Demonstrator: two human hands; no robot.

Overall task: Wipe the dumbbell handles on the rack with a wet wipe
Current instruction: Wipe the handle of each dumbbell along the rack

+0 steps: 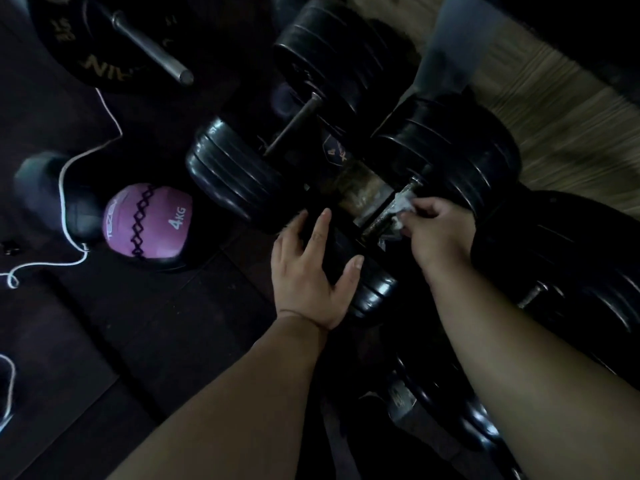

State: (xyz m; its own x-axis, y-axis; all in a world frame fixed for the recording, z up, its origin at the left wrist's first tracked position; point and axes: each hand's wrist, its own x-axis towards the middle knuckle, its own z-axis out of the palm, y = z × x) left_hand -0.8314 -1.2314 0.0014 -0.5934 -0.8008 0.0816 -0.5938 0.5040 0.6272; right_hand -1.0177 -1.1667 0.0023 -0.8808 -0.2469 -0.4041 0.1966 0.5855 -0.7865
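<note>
Several black dumbbells lie side by side on a dark rack. My right hand (438, 228) holds a crumpled white wet wipe (401, 211) against the knurled metal handle (381, 220) of one dumbbell, close to its far head (460, 150). My left hand (311, 268) lies flat with straight, spread fingers on the near head (367, 285) of the same dumbbell. Beyond it sits another dumbbell whose thin handle (294, 123) is bare. The scene is dim and slightly blurred.
On the dark floor at the left sits a purple 4 kg medicine ball (149, 223) with a white cord (69, 202) looping beside it. A barbell with a black plate (104, 46) lies at the upper left. More dumbbells (571, 289) fill the right side.
</note>
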